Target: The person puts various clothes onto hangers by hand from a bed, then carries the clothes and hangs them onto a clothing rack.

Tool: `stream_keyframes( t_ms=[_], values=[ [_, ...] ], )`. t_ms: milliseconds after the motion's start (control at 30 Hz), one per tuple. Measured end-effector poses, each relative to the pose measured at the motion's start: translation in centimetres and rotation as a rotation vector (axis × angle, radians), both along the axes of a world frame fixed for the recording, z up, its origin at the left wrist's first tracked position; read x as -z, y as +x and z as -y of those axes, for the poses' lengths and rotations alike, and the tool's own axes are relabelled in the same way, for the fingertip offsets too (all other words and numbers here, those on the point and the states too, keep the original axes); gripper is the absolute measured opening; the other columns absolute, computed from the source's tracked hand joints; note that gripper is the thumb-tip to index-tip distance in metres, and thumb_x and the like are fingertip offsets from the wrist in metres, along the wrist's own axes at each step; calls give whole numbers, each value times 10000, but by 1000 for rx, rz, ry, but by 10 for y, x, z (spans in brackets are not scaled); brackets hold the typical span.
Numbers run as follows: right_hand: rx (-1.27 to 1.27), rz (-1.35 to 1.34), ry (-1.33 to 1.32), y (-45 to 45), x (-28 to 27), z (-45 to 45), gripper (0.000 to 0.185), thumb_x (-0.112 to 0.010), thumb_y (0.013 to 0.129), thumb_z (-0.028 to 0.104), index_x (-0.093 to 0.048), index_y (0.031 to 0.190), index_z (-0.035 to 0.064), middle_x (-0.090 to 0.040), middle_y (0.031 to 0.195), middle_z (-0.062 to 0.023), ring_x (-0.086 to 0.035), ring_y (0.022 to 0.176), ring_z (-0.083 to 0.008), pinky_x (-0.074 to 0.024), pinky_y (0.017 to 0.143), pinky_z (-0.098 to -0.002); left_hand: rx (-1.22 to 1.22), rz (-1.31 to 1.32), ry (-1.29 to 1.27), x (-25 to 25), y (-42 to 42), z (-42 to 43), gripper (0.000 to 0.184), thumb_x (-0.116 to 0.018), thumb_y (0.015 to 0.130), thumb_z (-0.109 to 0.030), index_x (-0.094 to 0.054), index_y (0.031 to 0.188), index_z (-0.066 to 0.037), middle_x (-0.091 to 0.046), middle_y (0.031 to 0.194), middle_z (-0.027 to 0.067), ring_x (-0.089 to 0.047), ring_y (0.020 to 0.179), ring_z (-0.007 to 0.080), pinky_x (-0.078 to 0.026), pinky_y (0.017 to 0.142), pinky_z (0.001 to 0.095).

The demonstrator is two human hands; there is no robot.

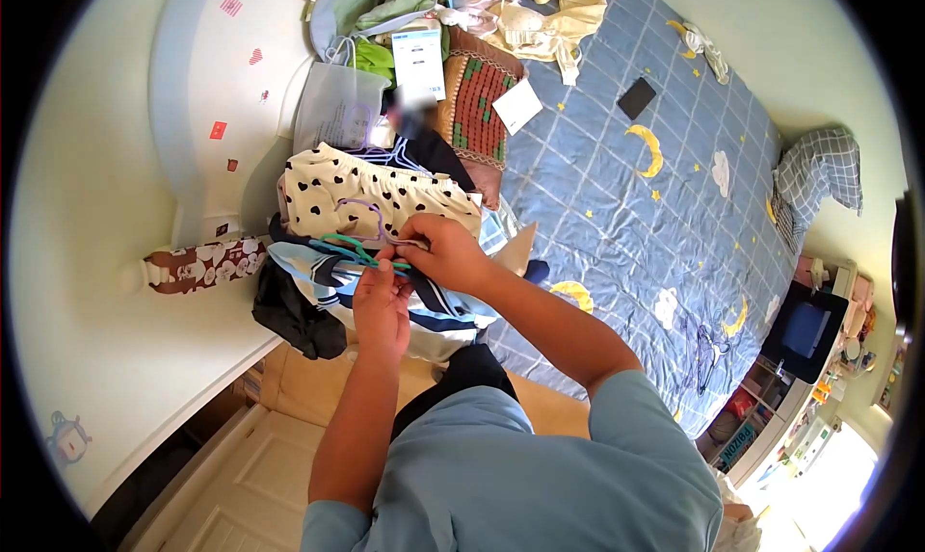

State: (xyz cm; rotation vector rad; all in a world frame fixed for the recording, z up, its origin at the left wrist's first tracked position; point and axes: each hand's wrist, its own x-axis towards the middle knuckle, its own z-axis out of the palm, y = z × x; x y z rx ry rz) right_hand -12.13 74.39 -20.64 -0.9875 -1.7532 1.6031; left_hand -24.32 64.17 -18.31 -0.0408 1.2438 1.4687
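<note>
My left hand [382, 309] is closed, thumb up, on green and teal clothes hangers [349, 249] above a pile of clothing. My right hand [445, 251] meets it from the right, its fingers pinched at the neck of a purple clothes hanger [362, 205]. The fingertips of both hands nearly touch, and part of the hangers is hidden behind them. Just beyond lie cream shorts with black hearts [332, 181] and a gathered waistband. Light blue and navy striped clothing [438, 306] lies beneath my hands.
Black cloth [299, 311] hangs left of the pile. More hangers [385, 155] lie behind the shorts. A brown beaded mat [477, 109], a white card [517, 106] and a dark phone-like slab [637, 99] rest near or on the blue checked bed [578, 196]. A white table [125, 340] stands left.
</note>
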Motion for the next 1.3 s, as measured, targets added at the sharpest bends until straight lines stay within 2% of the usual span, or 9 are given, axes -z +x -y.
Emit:
stream_keyframes(
  t_ms=[100,400,600,733,833,933,967,1133,1300],
  values=[
    [-30,-24,-89,9,-10,14,137,-674,898,79,-630,994,-8,-656,901,-66,-600,834,-116,-491,743,-277,13,32,39,-8,7,11,314,-640,973,-195,-597,1251,-56,-576,832,-40,-511,718,60,-419,685,238],
    [-56,-185,-266,27,-44,58,189,-674,913,104,-609,1070,22,-632,888,-2,-565,822,-55,-476,736,-241,19,59,76,-34,16,38,252,-628,978,-190,-603,1201,-76,-638,995,-1,-579,837,91,-457,746,254],
    [-117,-11,7,41,-71,89,402,-797,785,220,-564,1054,34,-603,960,-129,-612,898,-256,-491,796,-359,109,-13,175,-40,16,70,225,-590,992,-145,-596,1192,-42,-636,1049,22,-616,960,118,-498,822,258],
    [-140,220,41,40,-112,117,429,-809,770,294,-579,1022,35,-623,862,-174,-626,757,-312,-499,704,-390,95,-41,238,-66,20,98,204,-607,986,-139,-639,1160,-38,-643,1021,-5,-595,907,85,-472,806,237],
    [-209,342,63,34,-148,139,417,-803,776,297,-583,1011,32,-625,846,-179,-631,751,-325,-499,702,-390,114,-62,295,-88,16,121,226,-609,991,-165,-650,1158,-20,-654,1058,-3,-582,948,65,-457,852,224],
    [-205,305,196,32,-172,169,390,-812,783,221,-604,1049,27,-641,843,-117,-600,742,-175,-492,693,-332,165,-106,317,-111,11,145,242,-626,978,-154,-646,1175,-17,-658,1059,10,-597,940,82,-472,848,239],
    [-237,336,233,35,-169,178,375,-766,814,249,-602,1070,30,-640,839,-182,-637,754,-327,-504,714,-383,195,-121,314,-116,11,153,249,-631,973,-151,-644,1182,-16,-658,1059,16,-604,935,91,-479,847,248],
    [-179,138,98,54,-196,217,267,-709,855,112,-635,1095,22,-677,873,-109,-619,771,-146,-505,720,-323,327,-255,538,-155,26,176,325,-616,968,-96,-589,1273,12,-650,1144,48,-595,1024,101,-470,921,268],
    [-55,34,144,87,-274,226,206,-649,903,58,-639,1095,-15,-668,907,-20,-571,837,-81,-489,754,-272,490,-167,785,-219,48,177,392,-610,961,-52,-517,1336,10,-604,1105,27,-550,1010,82,-452,909,255]
  ],
)
